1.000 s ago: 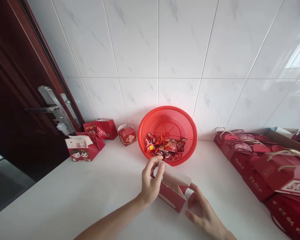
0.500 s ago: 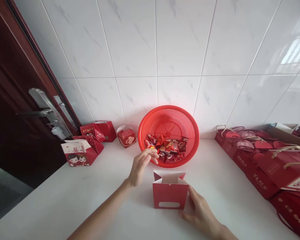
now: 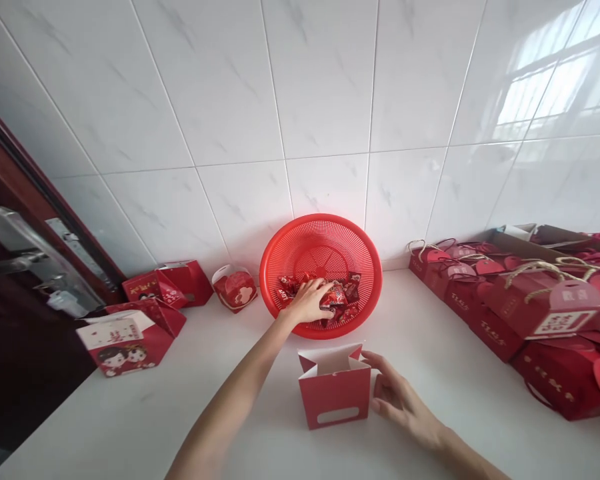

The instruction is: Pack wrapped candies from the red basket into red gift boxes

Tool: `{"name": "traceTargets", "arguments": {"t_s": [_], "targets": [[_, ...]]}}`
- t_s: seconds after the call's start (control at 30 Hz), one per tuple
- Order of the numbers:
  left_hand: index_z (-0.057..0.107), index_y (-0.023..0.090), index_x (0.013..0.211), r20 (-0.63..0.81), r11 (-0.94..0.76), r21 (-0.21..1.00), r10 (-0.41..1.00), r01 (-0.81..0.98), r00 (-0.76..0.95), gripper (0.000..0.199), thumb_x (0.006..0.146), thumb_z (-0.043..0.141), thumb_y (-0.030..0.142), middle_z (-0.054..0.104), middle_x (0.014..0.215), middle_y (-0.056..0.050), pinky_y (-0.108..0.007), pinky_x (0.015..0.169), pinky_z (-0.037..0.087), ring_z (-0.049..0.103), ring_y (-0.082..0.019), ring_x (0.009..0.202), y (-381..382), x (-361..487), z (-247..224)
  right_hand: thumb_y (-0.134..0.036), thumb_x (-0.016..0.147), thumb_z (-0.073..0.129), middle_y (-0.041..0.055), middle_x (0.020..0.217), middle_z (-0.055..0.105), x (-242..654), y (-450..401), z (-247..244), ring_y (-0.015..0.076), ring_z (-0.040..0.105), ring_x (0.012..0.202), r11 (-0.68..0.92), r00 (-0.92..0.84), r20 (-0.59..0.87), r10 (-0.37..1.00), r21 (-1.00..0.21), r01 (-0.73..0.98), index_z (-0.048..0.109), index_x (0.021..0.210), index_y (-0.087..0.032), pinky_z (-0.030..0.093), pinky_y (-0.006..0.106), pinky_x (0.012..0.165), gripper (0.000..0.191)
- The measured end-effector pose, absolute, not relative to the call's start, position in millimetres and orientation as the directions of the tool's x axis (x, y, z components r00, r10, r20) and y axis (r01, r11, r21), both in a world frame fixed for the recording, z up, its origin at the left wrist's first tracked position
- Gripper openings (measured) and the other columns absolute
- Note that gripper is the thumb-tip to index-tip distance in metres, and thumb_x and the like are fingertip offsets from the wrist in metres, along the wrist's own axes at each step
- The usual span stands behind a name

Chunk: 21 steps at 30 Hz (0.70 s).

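My left hand [image 3: 310, 301] is inside a red plastic basket [image 3: 321, 227] that leans against the wall. Its fingers are spread over several wrapped candies [image 3: 336, 295] at the bottom; the fingertips are partly lost among the wrappers. In front of the basket stands a red paper gift box [image 3: 335, 397], upright, its top open and its white inside showing. At the box's right side is my right hand [image 3: 397, 397], fingers loosely curved and apart, with the index fingertip at the upper right edge. It does not grip the box.
At the left are several red paper boxes [image 3: 130, 343] and a small rounded box [image 3: 234, 289]. Rows of red gift boxes with rope handles [image 3: 540, 300] line the right of the white table [image 3: 420, 320]. A tiled wall [image 3: 325, 120] runs behind; a dark door [image 3: 10, 333] is at the left.
My left hand has moved forward and down from the basket's front rim onto the candies. The right hand stays beside the gift box. The view has shifted to the right.
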<state>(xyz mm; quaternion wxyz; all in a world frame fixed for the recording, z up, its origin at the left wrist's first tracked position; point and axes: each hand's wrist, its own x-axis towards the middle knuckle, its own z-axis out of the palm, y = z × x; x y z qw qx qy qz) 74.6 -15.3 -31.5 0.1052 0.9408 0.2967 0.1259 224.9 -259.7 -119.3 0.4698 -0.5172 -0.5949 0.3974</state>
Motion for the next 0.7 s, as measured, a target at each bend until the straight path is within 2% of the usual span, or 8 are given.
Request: {"name": "traceTargets", "arguments": {"t_s": [0.1,0.2,0.3,0.37,0.43,0.5,0.57,0.7], "targets": [[0.061,0.023,0.136,0.252,-0.794,0.301,0.6,0.528,0.759,0.061,0.078,0.077,0.033,0.059,0.143,-0.015,-0.053,0.113,0.037,0.052,-0.036,0.134,-15,74,-39,-0.063,0.091,0.05,0.0105,0.123,0.062,227,-259,-122,0.018,0.06,0.075,0.13,0.019,0.136,0.99,-0.975,0.181,0.047,0.139,-0.027,0.049,0.033,0.068,0.06],[0.066,0.02,0.128,0.327,-0.776,0.331,0.628,0.537,0.706,0.05,0.082,0.075,0.035,0.066,0.134,-0.014,-0.05,0.111,0.039,0.059,-0.033,0.126,-16,72,-50,-0.057,0.094,0.046,0.0103,0.122,0.064,230,-253,-119,0.0163,0.06,0.07,0.145,0.1,0.17,0.98,-0.965,0.219,0.056,0.126,-0.025,0.05,0.032,0.065,0.047],[0.067,0.02,0.124,0.43,-0.767,0.361,0.642,0.53,0.635,0.044,0.084,0.072,0.037,0.071,0.125,-0.012,-0.05,0.107,0.043,0.064,-0.032,0.117,-18,73,-61,-0.045,0.096,0.044,0.0061,0.096,0.069,236,-233,-95,0.0149,0.057,0.061,0.189,0.173,0.282,0.944,-0.889,0.417,0.063,0.109,-0.021,0.05,0.032,0.065,0.032],[0.068,0.019,0.123,0.472,-0.755,0.387,0.655,0.529,0.59,0.041,0.086,0.068,0.037,0.072,0.122,-0.012,-0.051,0.106,0.044,0.065,-0.031,0.115,-19,75,-64,-0.035,0.095,0.044,0.0014,0.071,0.064,238,-211,-67,0.0176,0.059,0.064,0.226,0.174,0.389,0.905,-0.783,0.579,0.065,0.101,-0.021,0.05,0.032,0.069,0.026],[0.067,0.018,0.124,0.47,-0.734,0.419,0.679,0.535,0.564,0.04,0.089,0.064,0.039,0.072,0.122,-0.012,-0.053,0.107,0.042,0.064,-0.032,0.116,-21,77,-65,-0.025,0.095,0.041,0.0048,0.084,0.068,239,-184,-36,0.0185,0.063,0.073,0.222,0.146,0.446,0.883,-0.671,0.708,0.065,0.102,-0.021,0.051,0.031,0.074,0.026],[0.067,0.018,0.125,0.458,-0.718,0.451,0.696,0.53,0.553,0.04,0.092,0.06,0.04,0.072,0.124,-0.012,-0.054,0.109,0.041,0.063,-0.032,0.118,-21,79,-63,-0.014,0.095,0.036,0.0073,0.107,0.069,238,-155,-12,0.0179,0.065,0.092,0.107,0.089,0.36,0.929,-0.491,0.865,0.063,0.109,-0.02,0.051,0.028,0.083,0.031],[0.066,0.018,0.126,0.463,-0.721,0.475,0.692,0.504,0.554,0.04,0.094,0.057,0.041,0.072,0.122,-0.011,-0.053,0.107,0.042,0.064,-0.031,0.116,-20,78,-61,-0.006,0.091,0.038,0.0104,0.118,0.066,234,-129,2,0.0199,0.062,0.107,0.058,0.084,0.312,0.946,-0.419,0.906,0.062,0.116,-0.018,0.048,0.028,0.088,0.036],[0.066,0.016,0.126,0.517,-0.746,0.505,0.664,0.433,0.54,0.042,0.097,0.053,0.043,0.073,0.12,-0.013,-0.047,0.1,0.049,0.066,-0.03,0.114,-14,70,-59,-0.001,0.078,0.054,0.0186,0.122,0.062,227,-97,2,0.0314,0.056,0.118,-0.081,0.141,0.186,0.972,-0.297,0.951,0.058,0.124,-0.014,0.043,0.039,0.095,0.048]]}}
